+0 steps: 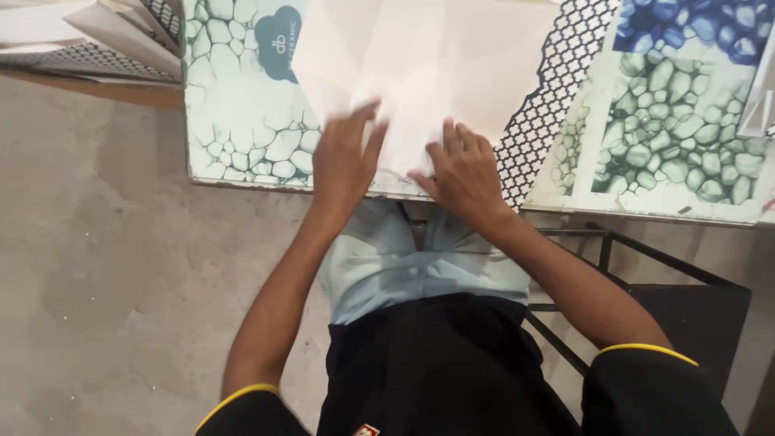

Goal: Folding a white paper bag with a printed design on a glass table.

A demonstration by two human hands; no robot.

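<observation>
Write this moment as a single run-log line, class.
left hand: flat on white paper sheet | right hand: pressing sheet's near edge | sheet on patterned table | floor: bare concrete

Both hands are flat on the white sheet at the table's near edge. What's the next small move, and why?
Probably slide the right hand outward along the large creased white paper sheet while the left hand pins it. Both hands press its near end at the edge of the pebble-patterned table top, and fold lines show across the sheet, so smoothing that crease seems the likely continuation.
</observation>
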